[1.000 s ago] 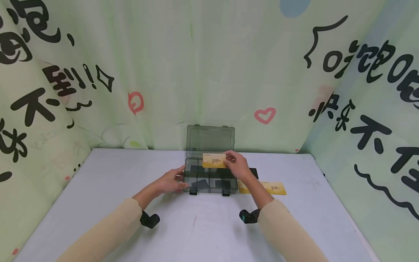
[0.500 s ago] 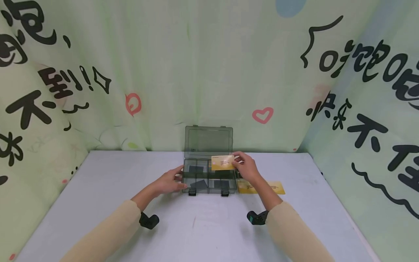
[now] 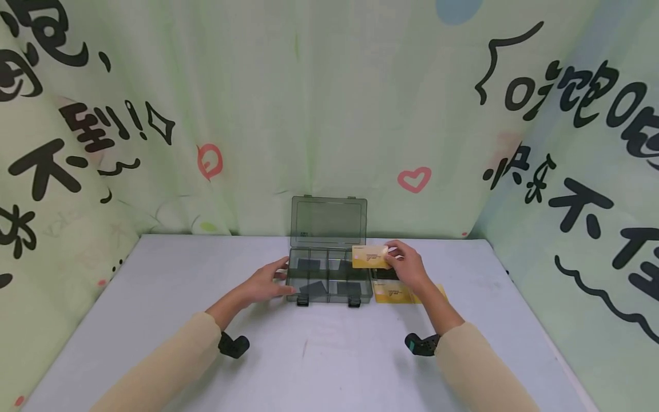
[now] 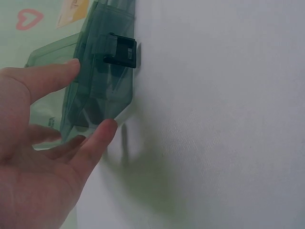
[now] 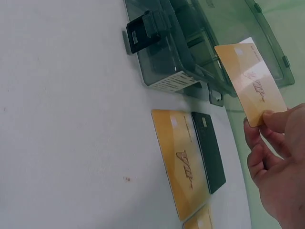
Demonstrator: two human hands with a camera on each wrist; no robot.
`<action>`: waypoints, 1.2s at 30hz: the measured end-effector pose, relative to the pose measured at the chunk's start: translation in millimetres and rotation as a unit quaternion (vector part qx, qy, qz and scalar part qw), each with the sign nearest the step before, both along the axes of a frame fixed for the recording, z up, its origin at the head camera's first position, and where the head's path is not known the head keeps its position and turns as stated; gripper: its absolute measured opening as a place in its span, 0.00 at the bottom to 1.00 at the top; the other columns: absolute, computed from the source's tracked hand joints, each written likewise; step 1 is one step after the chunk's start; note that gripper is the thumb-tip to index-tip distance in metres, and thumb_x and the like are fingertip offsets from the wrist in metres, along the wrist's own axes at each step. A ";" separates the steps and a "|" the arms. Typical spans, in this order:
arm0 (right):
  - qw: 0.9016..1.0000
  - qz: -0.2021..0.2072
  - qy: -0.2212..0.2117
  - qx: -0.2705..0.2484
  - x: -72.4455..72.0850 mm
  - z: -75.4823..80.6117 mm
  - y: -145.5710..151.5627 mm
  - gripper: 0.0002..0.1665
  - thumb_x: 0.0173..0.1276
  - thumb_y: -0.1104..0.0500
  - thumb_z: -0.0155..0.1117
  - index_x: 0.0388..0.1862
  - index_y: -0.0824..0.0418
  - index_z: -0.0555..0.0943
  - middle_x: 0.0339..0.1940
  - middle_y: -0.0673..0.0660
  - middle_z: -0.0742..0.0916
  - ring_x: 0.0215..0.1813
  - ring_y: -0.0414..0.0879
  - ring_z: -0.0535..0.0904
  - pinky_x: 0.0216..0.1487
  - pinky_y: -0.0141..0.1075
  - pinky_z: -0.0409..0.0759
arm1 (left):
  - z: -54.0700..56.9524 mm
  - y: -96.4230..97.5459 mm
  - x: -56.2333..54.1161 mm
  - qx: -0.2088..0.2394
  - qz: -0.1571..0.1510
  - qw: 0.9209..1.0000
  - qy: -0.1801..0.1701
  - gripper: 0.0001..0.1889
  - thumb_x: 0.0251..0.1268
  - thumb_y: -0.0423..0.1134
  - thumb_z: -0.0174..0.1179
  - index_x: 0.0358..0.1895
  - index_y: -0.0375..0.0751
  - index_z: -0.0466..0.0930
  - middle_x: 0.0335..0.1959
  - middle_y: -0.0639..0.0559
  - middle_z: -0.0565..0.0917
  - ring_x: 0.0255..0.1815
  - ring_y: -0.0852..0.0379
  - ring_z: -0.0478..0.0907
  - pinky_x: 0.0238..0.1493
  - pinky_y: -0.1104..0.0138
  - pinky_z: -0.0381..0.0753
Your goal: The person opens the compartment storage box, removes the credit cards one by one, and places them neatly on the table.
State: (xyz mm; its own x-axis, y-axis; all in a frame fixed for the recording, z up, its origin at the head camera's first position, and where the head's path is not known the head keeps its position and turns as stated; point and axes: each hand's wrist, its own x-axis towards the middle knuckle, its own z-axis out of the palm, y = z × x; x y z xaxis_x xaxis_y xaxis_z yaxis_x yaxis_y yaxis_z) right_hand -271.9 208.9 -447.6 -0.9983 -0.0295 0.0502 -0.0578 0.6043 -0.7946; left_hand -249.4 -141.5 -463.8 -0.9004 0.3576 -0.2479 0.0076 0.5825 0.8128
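Note:
A smoky clear plastic storage box (image 3: pixel 329 299) stands with its lid (image 3: pixel 329 220) raised at the table's back. Dark flat pieces (image 3: pixel 316 288) lie in its compartments. At its left end, my left hand (image 3: pixel 265 283) holds the box, thumb and fingers about its corner; the left wrist view shows a fingertip (image 4: pixel 110 125) right at the lower corner. My right hand (image 3: pixel 409 268) pinches a yellow VIP card (image 3: pixel 369 257) by its right edge, over the box's right end. A white corner (image 5: pixel 247 41) shows behind that card in the right wrist view.
Right of the box lie a yellow VIP card (image 5: pixel 178 160), a dark green card (image 5: pixel 208 152) beside it and another yellow card (image 5: pixel 202 220), partly hidden by my arm in the head view. Black latches (image 3: pixel 302 300) stick out at the box front. A printed curtain (image 3: pixel 257 114) hangs behind.
My right hand has moved to the right with the yellow card, from over the box's middle to its right end. My left hand stays at the box's left end.

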 end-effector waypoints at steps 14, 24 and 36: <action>0.998 -0.045 -0.025 0.035 0.9 -3.6 34.6 0.19 0.75 0.63 0.52 0.63 0.61 0.72 0.49 0.65 0.82 0.45 0.53 0.80 0.48 0.38 0.78 | -0.2 0.7 0.7 0.000 0.010 1.000 0.005 0.47 0.61 0.43 0.66 0.78 0.43 0.46 0.76 0.41 0.58 0.72 0.41 0.64 0.65 0.45 0.70; 0.995 -0.072 -0.045 0.046 1.3 -11.1 60.0 0.20 0.76 0.60 0.51 0.64 0.60 0.71 0.52 0.65 0.81 0.49 0.54 0.79 0.52 0.42 0.76 | -2.7 1.0 0.2 0.000 0.007 1.000 0.008 0.47 0.61 0.43 0.66 0.78 0.41 0.45 0.77 0.40 0.55 0.72 0.41 0.64 0.66 0.46 0.69; 0.991 -0.097 -0.078 0.045 5.7 -14.1 82.9 0.22 0.77 0.59 0.49 0.67 0.59 0.69 0.55 0.66 0.78 0.53 0.57 0.76 0.55 0.46 0.76 | -0.9 5.2 -0.6 -0.008 0.008 1.000 -0.002 0.48 0.61 0.42 0.67 0.78 0.42 0.45 0.77 0.40 0.55 0.72 0.41 0.65 0.66 0.47 0.69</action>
